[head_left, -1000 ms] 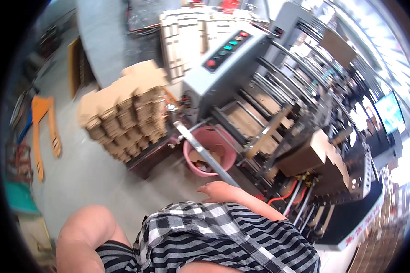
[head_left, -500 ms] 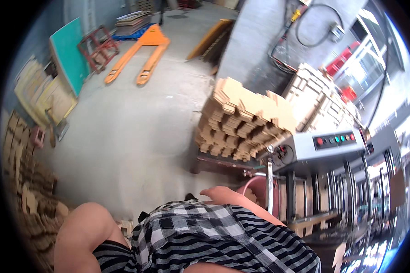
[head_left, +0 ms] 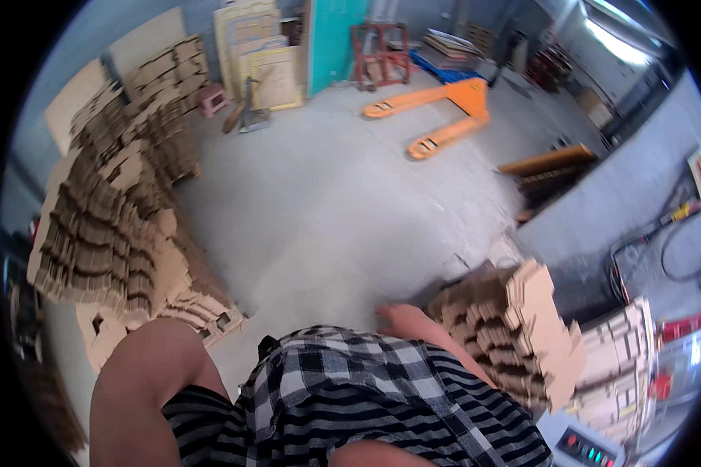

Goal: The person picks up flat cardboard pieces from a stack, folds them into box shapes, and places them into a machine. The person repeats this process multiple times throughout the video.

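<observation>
Cardboard (head_left: 514,327) stands stacked near the right hand (head_left: 403,318), which is partly hidden; whether open or closed I cannot tell; left hand unseen.

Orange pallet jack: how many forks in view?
2. The farther fork points left across the floor; the nearer fork lies below it in the picture. None look hidden.

Stack (head_left: 533,319), 4 o'clock: tan; pallet jack (head_left: 469,97), 1 o'clock: orange; apron (head_left: 350,366), 6 o'clock: black-white check; shirt (head_left: 498,412): black-grey stripes
</observation>
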`<state>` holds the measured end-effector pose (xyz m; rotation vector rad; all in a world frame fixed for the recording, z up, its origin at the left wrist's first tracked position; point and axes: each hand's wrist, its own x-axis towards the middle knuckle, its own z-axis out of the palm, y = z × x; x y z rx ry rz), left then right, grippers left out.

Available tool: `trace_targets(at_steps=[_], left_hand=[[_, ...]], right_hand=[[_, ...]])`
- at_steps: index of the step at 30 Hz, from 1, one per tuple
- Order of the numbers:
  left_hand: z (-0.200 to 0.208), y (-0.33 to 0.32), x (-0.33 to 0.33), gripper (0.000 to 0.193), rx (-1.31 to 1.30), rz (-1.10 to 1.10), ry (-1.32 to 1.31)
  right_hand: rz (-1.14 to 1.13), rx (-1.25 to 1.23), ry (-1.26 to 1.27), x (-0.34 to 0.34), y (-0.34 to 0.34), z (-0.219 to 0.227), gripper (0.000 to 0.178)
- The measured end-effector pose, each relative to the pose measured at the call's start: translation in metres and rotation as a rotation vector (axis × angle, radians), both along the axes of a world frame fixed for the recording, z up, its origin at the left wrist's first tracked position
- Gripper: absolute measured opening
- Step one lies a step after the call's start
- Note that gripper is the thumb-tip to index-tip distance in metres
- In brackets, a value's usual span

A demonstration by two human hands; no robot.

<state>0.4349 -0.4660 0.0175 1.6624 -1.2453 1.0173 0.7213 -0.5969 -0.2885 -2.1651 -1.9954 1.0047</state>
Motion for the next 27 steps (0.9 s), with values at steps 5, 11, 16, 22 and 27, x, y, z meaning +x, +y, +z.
trace_targets(at_steps=[5,11,16,22,27], left_hand=[[-0.014,-0.005,-0.010,0.021,-0.034,0.239,0.054],[-0.018,-0.030,-0.033,0.017,-0.085,0.568,0.064],[-0.024,0.002,-0.047,0.017,-0.095,0.631,0.063],[-0.032,0.055,-0.090,0.020,-0.118,0.674,0.063],[-0.047,0.121,-0.139,0.024,-0.141,0.624,0.035]], right_hand=[[0.232,-0.127,-0.008,0.042,0.032,-0.066,0.044],[0.457,-0.247,0.027,0.034,0.105,-0.083,0.043],[0.575,-0.220,-0.100,-0.010,0.175,-0.042,0.047],[0.562,-0.126,-0.045,-0.030,0.236,-0.043,0.046],[0.489,-0.268,-0.239,-0.012,0.275,-0.068,0.047]])
